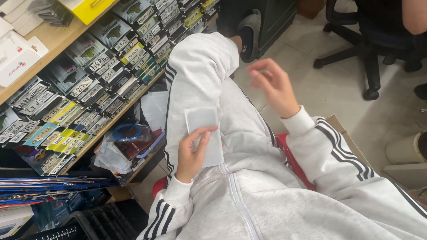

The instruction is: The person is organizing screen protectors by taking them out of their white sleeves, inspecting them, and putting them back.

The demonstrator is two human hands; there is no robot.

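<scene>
A: Landmark is the raised knee (200, 58) in soft light grey jersey, dark stripes down the side. What's on it?

B: A thin clear plastic sheet (205, 133), rectangular with rounded corners, glossy, lying flat on the thigh just below the knee. The left hand (192, 153) presses it down, fingers nearly flat on its lower edge, thumb alongside; it rests on the sheet rather than gripping it.

A: Other hand?

B: The right hand (273, 86) is to the right of the knee, up in the air, fingers loosely spread and slightly curled, nothing in it. A bit blurred.

A: Packages?

B: Left of the knee, a wooden shelf (53, 42) with rows of flat rectangular packs (95, 66) standing overlapped like tiles, dark grey printed fronts, each with a small label strip, white, yellow, green or pale blue. Below them a crumpled clear bag holding a blue ring-shaped item (129, 132). A yellow box (89, 9) and a white carton (18, 64) sit on the shelf top, far left of the knee.

A: Right side?

B: Black office chair base (367, 62) on pale floor tiles, well right of the knee. A red seat edge (289, 155) shows under the leg
</scene>
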